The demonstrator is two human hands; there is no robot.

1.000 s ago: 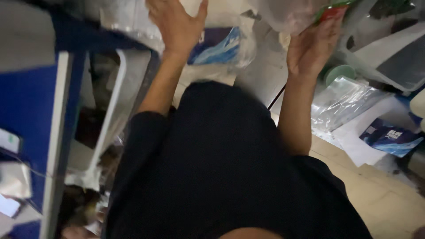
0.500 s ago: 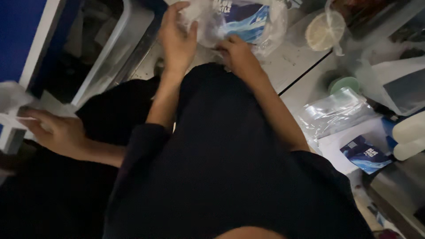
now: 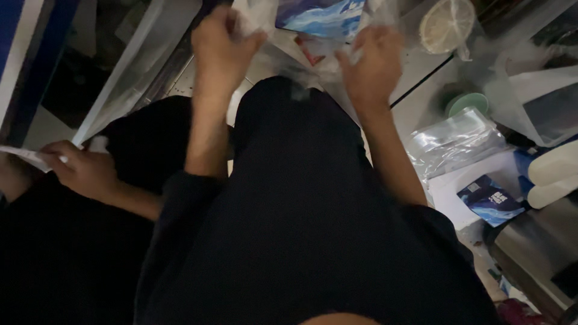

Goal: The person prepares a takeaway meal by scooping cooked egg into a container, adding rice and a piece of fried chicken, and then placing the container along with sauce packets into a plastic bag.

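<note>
- The left hand (image 3: 221, 45) is closed, fingers pinched on the left edge of a clear plastic bag (image 3: 289, 57) held up over the person's dark-clothed lap.
- The right hand (image 3: 374, 66) is closed too, gripping the right side of the same bag, so the film is stretched between both hands.
- Inside the bag, up between the two hands, sits a blue-and-white printed packet (image 3: 319, 15), with a small red-edged piece just below it (what kind, I cannot tell).
- To the right of the bag, near the top edge, lies a round pale lid (image 3: 447, 24) wrapped in clear film.
- Lower right of the bag, on the tiled floor (image 3: 415, 102), sits a pale green round tub (image 3: 466, 102), partly covered by a pile of empty clear bags (image 3: 454, 141).
- Farther down to the right of the bag, a second blue packet (image 3: 490, 201) lies on a white sheet (image 3: 457, 183), beside white bottles (image 3: 554, 174).
- Well to the left of the bag, another person's hand (image 3: 81, 171) is closed on a slip of white paper (image 3: 24, 156), next to a long clear plastic sleeve (image 3: 129, 72).
</note>
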